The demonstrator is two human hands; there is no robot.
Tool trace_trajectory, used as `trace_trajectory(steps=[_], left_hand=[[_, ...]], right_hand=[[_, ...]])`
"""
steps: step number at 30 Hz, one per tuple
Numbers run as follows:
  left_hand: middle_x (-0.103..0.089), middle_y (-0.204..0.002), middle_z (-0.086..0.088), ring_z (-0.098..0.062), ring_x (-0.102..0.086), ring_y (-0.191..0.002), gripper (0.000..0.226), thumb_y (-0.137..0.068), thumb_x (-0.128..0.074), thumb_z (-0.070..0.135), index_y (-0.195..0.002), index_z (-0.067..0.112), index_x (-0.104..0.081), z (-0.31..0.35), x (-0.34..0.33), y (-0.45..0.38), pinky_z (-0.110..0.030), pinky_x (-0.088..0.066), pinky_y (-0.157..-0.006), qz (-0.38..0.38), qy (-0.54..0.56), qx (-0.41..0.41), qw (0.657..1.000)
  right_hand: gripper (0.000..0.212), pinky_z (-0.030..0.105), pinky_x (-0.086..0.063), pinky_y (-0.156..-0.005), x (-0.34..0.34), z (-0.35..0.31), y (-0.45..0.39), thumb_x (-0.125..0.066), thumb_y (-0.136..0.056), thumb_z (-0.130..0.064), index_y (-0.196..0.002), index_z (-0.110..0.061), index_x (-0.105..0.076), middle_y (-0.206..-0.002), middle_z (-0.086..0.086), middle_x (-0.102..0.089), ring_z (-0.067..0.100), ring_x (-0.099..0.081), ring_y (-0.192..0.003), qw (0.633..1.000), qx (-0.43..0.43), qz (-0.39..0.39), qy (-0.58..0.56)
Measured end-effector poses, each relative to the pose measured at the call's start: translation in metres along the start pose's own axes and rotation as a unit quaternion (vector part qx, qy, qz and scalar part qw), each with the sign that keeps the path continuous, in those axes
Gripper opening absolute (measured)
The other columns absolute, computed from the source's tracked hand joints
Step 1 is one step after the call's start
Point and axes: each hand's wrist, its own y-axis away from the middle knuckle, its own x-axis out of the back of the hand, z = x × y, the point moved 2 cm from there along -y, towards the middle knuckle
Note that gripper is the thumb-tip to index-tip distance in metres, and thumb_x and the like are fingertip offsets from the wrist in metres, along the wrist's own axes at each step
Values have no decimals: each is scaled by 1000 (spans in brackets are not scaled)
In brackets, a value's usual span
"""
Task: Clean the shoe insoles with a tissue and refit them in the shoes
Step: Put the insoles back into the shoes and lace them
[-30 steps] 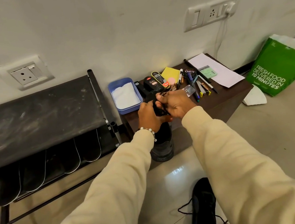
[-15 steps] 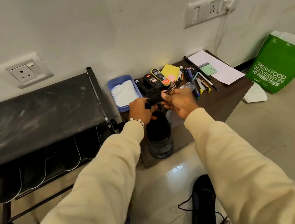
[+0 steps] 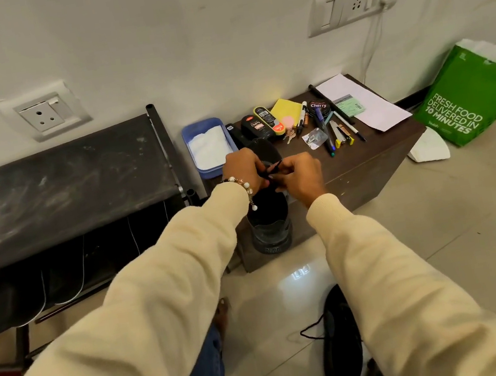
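Observation:
A black shoe point(image 3: 269, 223) lies on the low brown table point(image 3: 363, 162), its heel toward me over the front edge. Over its opening, my left hand point(image 3: 242, 169) and my right hand point(image 3: 299, 176) each pinch a black lace point(image 3: 273, 169) stretched between them. A second black shoe point(image 3: 339, 336) with a loose lace lies on the floor near my right sleeve. White tissue fills a blue tray point(image 3: 197, 127) at the table's back left. The insoles are hidden from view.
Shoe polish tins point(image 3: 318, 107), bottles, pens, keys, a yellow pad and papers crowd the table's back. A black shoe rack point(image 3: 53, 187) stands to the left. A green bag point(image 3: 471, 98) leans on the wall at right. Tiled floor spreads in front.
The shoe has come to lie further onto the table. My hands have shifted slightly apart over its opening, drawing the lace between them.

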Motion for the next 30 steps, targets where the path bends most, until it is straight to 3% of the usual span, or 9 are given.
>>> trace_trajectory(steps=[6,10,13,18,23,26,28,30], left_hand=[[-70,-101,-11,-24,-65,-91,31,-81,-75,25,-106,7,-72,-18,-24,17,-32,-55,-83,13,129,145,981],[-69,-105,-10,-28,-63,-97,26,-89,-65,22,-108,5,-70,-23,-30,26,-29,-49,-81,31,111,152,982],[-67,-110,-13,-29,-61,-103,23,-91,-59,12,-111,6,-69,-25,-35,31,-30,-48,-85,47,77,155,984],[-65,-110,-12,-29,-61,-100,22,-93,-60,16,-112,11,-70,-25,-38,36,-26,-41,-71,101,23,182,978],[-67,-107,-12,-29,-62,-99,21,-94,-58,15,-111,12,-71,-24,-41,38,-31,-50,-80,114,-2,144,983],[-64,-109,-11,-28,-59,-99,20,-92,-57,9,-107,9,-70,-24,-43,38,-32,-48,-84,124,-42,57,990],[-54,-112,-15,-31,-56,-96,19,-90,-54,0,-108,2,-61,-27,-47,40,-33,-47,-79,144,-12,0,989],[-52,-107,-11,-24,-55,-84,22,-94,-47,3,-116,4,-48,-28,-49,42,-20,-44,-67,175,46,-8,983]], right_hand=[[14,26,-53,-76,-9,4,18,-64,-89,-15,-95,-9,-74,-88,11,-70,19,-63,-80,978,88,-30,185],[26,36,-49,-94,-13,0,18,-55,-93,-17,-117,-17,-67,-113,10,-66,28,-59,-105,927,124,-76,347],[30,33,-44,-89,-15,3,20,-51,-94,-13,-120,-15,-65,-113,12,-63,27,-53,-108,898,192,-60,391],[30,36,-48,-89,-22,4,19,-53,-93,-13,-121,-6,-61,-117,12,-58,27,-48,-112,833,269,-120,469],[30,33,-52,-81,-22,7,19,-58,-91,-17,-120,-10,-62,-115,9,-57,25,-51,-108,799,292,-110,513],[31,33,-51,-78,-23,9,18,-59,-90,-18,-121,-11,-62,-115,9,-58,26,-53,-107,788,303,-108,525],[31,33,-49,-79,-23,7,19,-54,-92,-18,-122,-11,-61,-118,8,-58,25,-51,-109,777,309,-114,536],[31,35,-49,-83,-23,5,19,-51,-94,-17,-123,-12,-61,-122,6,-58,25,-51,-112,762,317,-134,549]])
